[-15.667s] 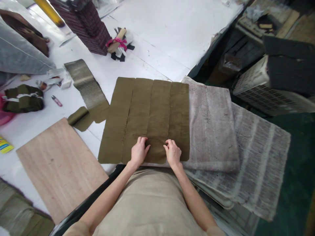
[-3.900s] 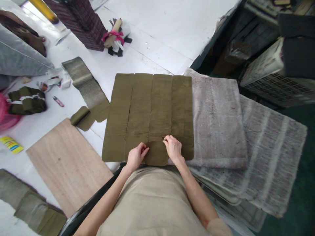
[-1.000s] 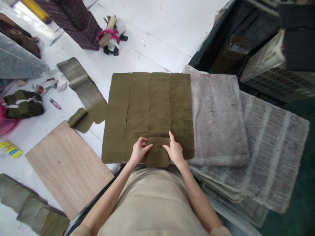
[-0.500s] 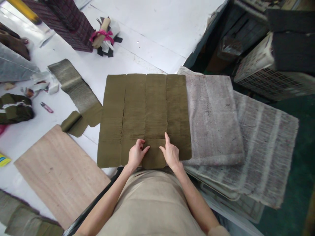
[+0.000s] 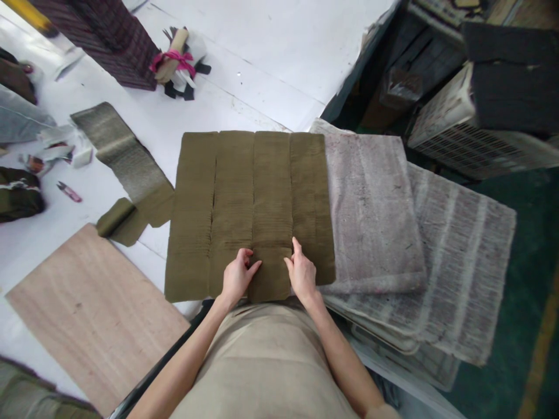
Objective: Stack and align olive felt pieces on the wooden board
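Olive fabric pieces (image 5: 233, 186) lie in several overlapping rows side by side, their layered edges showing as fine lines. At the near end of the third row, one olive fabric piece (image 5: 269, 273) lies on top between my hands. My left hand (image 5: 236, 276) grips its left edge, fingers curled and thumb lying on the cloth. My right hand (image 5: 302, 270) is at its right edge, index finger stretched along the seam and thumb against the cloth. The other right-hand fingers are bent and partly hidden.
Grey woven cloths (image 5: 375, 215) lie to the right, near a white plastic crate (image 5: 445, 110). On the left are a wooden board (image 5: 98, 320), pink thread snips (image 5: 69, 192) and loose olive strips (image 5: 126, 157). A tied bundle of scraps (image 5: 177, 61) lies farther back on the white table (image 5: 271, 52).
The view has shifted slightly, so most things sit a little farther left. Both hands stay at the same fabric piece, with hardly any movement against it.
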The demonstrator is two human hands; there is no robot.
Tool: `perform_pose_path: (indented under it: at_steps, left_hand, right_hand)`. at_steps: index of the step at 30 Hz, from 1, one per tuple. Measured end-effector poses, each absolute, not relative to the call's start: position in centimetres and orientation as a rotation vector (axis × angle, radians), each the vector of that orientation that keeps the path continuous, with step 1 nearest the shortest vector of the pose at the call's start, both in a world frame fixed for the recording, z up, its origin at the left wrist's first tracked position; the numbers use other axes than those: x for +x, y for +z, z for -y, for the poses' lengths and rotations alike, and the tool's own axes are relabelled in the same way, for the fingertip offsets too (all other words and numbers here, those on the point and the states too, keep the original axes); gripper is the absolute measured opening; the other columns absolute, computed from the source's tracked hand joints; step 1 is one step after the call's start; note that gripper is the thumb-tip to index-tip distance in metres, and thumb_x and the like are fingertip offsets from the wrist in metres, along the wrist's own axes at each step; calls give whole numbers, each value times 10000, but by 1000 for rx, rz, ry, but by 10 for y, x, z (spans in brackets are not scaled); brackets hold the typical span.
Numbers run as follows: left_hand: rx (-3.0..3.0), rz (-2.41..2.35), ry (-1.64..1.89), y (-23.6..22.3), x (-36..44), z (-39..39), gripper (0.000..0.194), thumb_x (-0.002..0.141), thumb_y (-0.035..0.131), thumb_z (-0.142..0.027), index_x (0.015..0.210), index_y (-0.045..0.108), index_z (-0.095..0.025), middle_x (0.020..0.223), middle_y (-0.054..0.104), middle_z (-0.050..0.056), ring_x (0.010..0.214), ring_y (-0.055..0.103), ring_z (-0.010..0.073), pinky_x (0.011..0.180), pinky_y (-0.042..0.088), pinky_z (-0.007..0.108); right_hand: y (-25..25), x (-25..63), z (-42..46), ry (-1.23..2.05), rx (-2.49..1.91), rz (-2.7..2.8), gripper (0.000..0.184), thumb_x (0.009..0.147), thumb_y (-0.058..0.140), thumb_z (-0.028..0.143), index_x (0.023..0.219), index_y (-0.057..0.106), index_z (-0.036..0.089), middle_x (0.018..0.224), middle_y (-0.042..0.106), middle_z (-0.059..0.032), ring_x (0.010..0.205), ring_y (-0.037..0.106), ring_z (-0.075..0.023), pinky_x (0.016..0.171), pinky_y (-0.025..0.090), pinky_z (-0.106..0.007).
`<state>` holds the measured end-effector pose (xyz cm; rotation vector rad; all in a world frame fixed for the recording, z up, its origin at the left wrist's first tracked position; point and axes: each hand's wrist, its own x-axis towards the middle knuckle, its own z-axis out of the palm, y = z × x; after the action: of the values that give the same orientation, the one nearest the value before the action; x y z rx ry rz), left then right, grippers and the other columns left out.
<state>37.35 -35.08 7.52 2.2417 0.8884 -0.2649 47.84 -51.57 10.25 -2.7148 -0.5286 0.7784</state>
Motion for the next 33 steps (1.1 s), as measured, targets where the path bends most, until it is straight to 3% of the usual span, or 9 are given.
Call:
perform_pose_path:
  at_steps: [4, 10, 15, 22, 29, 33]
  left_hand:
    - [2277, -876, -276, 77, 373, 351, 303, 807, 594, -425, 1023, 496, -237, 672, 558, -43, 573, 556, 139, 524, 349, 222]
    - [2343, -910, -315, 85, 376, 356, 308, 824, 592, -424, 1055, 501, -242, 765, 635, 4, 661, 622, 178, 553, 370, 236]
    - [2325, -921, -268, 92, 375, 358, 317, 815, 612, -400, 1065, 499, -241, 947, 664, 43, 794, 643, 201, 625, 421, 259]
    - [2240, -944, -240, 91, 367, 355, 302, 794, 631, -340, 1043, 493, -241, 846, 619, -6, 705, 601, 158, 598, 404, 242]
    - [2090, -945, -121, 85, 361, 352, 181, 799, 608, -286, 946, 522, -226, 731, 596, -41, 584, 528, 103, 580, 399, 214]
    - [1951, -959, -34, 79, 358, 352, 192, 782, 622, -322, 921, 538, -220, 708, 594, -41, 546, 507, 90, 546, 407, 200]
  right_hand:
    - [102, 478, 515, 769, -2726, 541, 630, 930, 495, 276, 1464, 170, 205, 1056, 673, -70, 884, 672, -160, 741, 480, -231]
    - [106, 476, 515, 600, -2734, 516, 565, 910, 519, 266, 1412, 271, 192, 1128, 578, -93, 917, 638, -181, 725, 499, -258]
    - [111, 476, 517, 546, -2619, 670, 309, 901, 541, 251, 1198, 480, 193, 1100, 551, -64, 985, 589, -167, 817, 486, -263]
    - [104, 475, 512, 608, -2643, 846, 258, 846, 629, 208, 1080, 520, 203, 1011, 582, -39, 939, 558, -177, 761, 459, -265]
    - [101, 480, 512, 618, -2616, 911, 106, 831, 640, 211, 812, 536, 222, 869, 585, -4, 823, 545, -154, 652, 385, -251]
    - [106, 481, 514, 630, -2596, 875, 86, 871, 595, 248, 814, 537, 220, 848, 611, 4, 772, 573, -139, 620, 360, -243]
